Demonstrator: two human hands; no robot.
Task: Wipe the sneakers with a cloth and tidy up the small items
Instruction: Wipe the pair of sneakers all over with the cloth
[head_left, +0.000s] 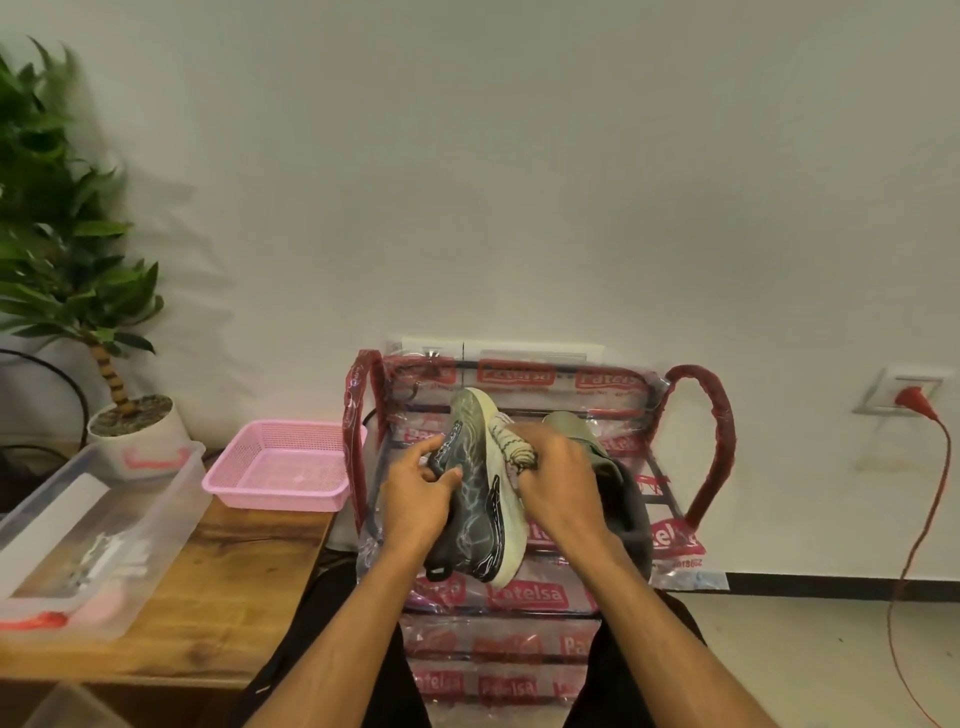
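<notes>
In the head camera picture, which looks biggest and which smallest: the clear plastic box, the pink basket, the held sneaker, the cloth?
1. Clear plastic box, though it is cut off by the left edge and nearer the camera.
2. Pink basket and sneaker: look alike, so not ranked.
3. Cloth, partly hidden by the right hand.

A sneaker (475, 499) is sitting between the left hand (415, 499) and right hand (558, 483), above a wrapped chair (698, 441). What may be a second shoe (618, 483) is lying right of it. A basket (280, 467) and tub (98, 535) are resting on the table (228, 587) to the left.
</notes>
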